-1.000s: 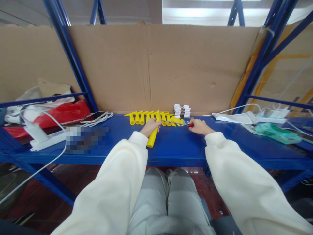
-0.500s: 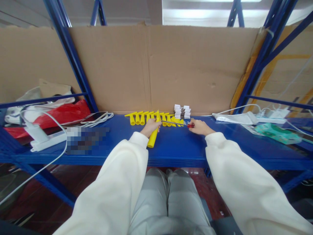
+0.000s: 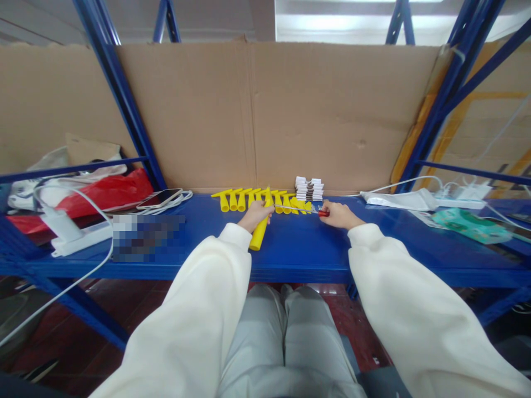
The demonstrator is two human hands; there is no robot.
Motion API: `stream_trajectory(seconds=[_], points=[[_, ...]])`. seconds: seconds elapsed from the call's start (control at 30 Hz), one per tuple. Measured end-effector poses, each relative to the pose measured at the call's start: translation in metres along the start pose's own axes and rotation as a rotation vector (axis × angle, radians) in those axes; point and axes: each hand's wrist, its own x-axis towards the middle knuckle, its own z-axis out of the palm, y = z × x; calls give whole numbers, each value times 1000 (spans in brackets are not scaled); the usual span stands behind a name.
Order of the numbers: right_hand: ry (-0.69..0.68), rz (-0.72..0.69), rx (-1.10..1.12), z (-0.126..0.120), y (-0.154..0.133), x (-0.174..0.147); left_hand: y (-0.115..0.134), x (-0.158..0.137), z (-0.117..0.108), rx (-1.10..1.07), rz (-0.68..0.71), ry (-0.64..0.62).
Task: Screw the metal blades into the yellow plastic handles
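My left hand is closed around a yellow plastic piece with a hollow tube-shaped end, tilted with that open end toward me. My right hand grips the red handle of a screwdriver. Its thin metal shaft points left and reaches the yellow piece at my left fingers; the tip's exact contact is hidden. Behind my hands stands a row of similar yellow T-shaped pieces. A few smaller yellow parts lie just beyond the shaft.
White-and-dark stacked parts stand by the cardboard backing. On the left of the blue shelf are a phone, a red bag and a power strip. A green packet and a white pouch lie right.
Both hands and the yellow piece keep their places. The screwdriver's red handle looks slightly turned in my right fingers, and its shaft catches more light.
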Motion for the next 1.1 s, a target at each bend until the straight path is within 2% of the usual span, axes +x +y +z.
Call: stream_trajectory(seconds=[0.33,0.6,0.73,1.1], points=[[15,-44,10,1,2,0,-4,4,1,-10,6,2],[-11,-4,-5,-2,-1,-2,-1,2,1,-12,-9,5],[18,-20,-6,0,1,0,2,-2,2,-4,-8,12],[-14,-23,-1,0,1,1,2,-1,2,9,-10,13]])
